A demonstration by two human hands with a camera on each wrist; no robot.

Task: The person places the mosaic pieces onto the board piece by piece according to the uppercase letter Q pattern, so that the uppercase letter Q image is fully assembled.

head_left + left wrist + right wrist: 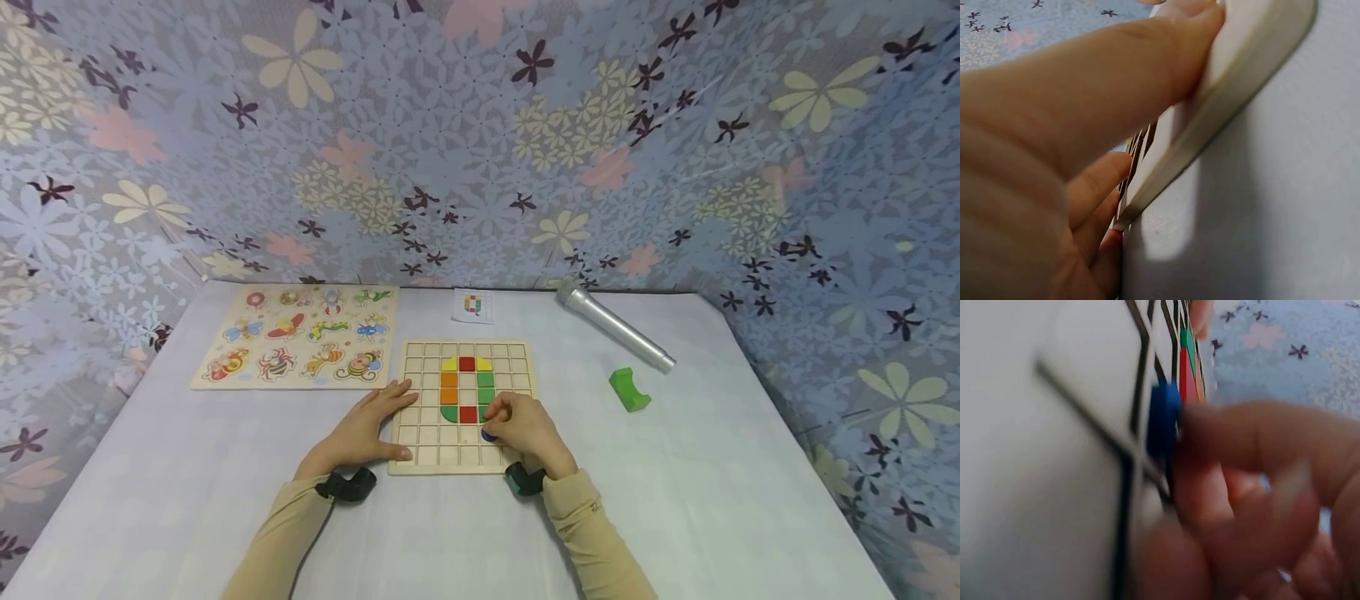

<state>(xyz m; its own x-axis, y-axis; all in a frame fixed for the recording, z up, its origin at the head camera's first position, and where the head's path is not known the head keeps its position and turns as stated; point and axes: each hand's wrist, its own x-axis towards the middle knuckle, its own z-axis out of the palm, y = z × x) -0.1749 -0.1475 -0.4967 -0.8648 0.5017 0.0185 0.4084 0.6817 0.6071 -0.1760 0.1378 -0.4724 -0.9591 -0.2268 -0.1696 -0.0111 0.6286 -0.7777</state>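
A wooden grid board [450,457] lies on the table, with yellow, red, orange and green tiles forming a ring in its squares. My left hand [367,427] rests at the board's left edge, fingers spread and thumb on the near left part. In the left wrist view the thumb [1147,59] lies over the board's rim [1210,119]. My right hand [525,425] pinches a small blue tile [1163,419] at the grid, just below the ring's lower right corner. The fingers partly cover the green tile at that corner.
Behind the board lies a pattern card [473,306] with a similar coloured ring. An insect puzzle board [296,335] is at the left. To the right are a silver microphone-like tube [617,327] and a green arched block [628,390]. A flowered curtain [465,150] hangs behind the table.
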